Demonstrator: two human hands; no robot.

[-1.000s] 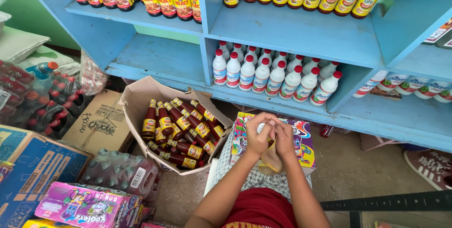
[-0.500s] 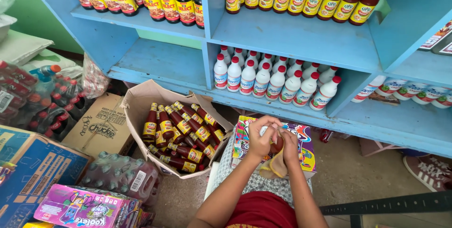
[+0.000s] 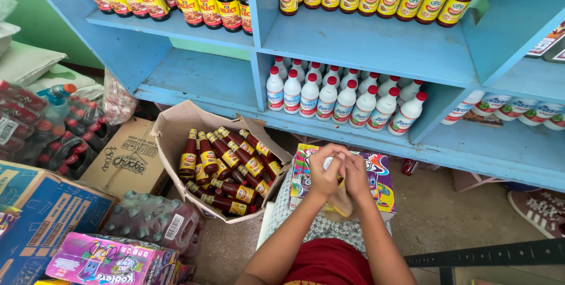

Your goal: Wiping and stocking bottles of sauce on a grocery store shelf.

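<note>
My left hand (image 3: 322, 174) and my right hand (image 3: 356, 177) are pressed together in front of me, both closed around a small object with a white part showing between the fingers and a yellowish piece hanging below (image 3: 336, 207). What the object is cannot be made out. The hands hover over a colourful printed carton (image 3: 382, 180) that lies on the floor by my knees. To the left stands an open cardboard box (image 3: 170, 132) filled with several small brown sauce bottles (image 3: 226, 164) with red caps.
A blue shelf unit (image 3: 365, 44) faces me, with white red-capped bottles (image 3: 329, 97) on the lower board and dark and red sauce bottles above. Shrink-wrapped bottle packs (image 3: 150, 220), a closed cardboard box (image 3: 123, 158) and a pink carton (image 3: 106, 261) crowd the floor at left.
My hands have stayed together over the colourful carton, with the fingers shifting slightly around the small object. The view has tilted a little; nothing else moved.
</note>
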